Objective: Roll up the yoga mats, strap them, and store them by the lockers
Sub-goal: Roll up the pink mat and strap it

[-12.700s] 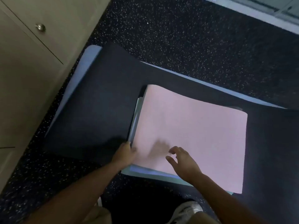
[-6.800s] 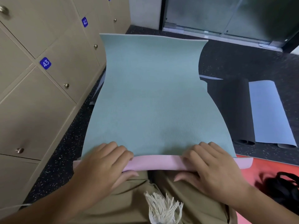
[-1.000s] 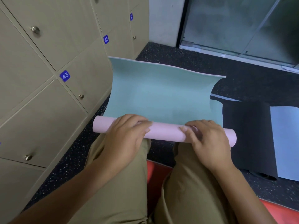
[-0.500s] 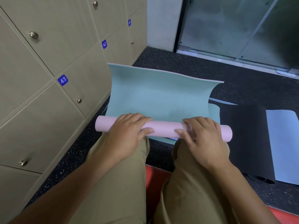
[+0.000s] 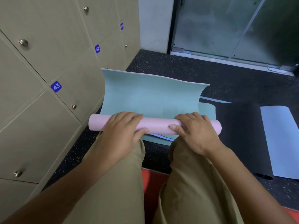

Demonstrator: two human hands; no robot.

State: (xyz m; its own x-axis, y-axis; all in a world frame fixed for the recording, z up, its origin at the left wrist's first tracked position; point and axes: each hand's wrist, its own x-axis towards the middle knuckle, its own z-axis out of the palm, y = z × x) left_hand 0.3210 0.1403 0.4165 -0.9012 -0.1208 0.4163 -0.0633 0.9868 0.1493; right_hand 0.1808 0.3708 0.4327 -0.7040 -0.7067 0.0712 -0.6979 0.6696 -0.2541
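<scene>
A yoga mat, pink outside and teal inside, is partly rolled across my knees. Its pink roll (image 5: 159,125) lies crosswise, and the unrolled teal sheet (image 5: 150,96) curves up and away from it. My left hand (image 5: 120,135) grips the left part of the roll, fingers over the top and thumb underneath. My right hand (image 5: 194,131) grips the right part the same way. A black mat (image 5: 241,131) with a light blue underside (image 5: 279,139) lies flat on the floor to the right, its near end loosely curled.
Beige lockers (image 5: 48,78) numbered 41 to 43 line the left side, close to the mat's left edge. Dark speckled floor (image 5: 210,73) stretches to a glass door (image 5: 226,26) at the back. A red mat (image 5: 153,191) lies under my legs.
Over the earlier frames the flat mat was lifted and rolled from its near end. In the last second the roll has grown slightly thicker and the free teal sheet shorter.
</scene>
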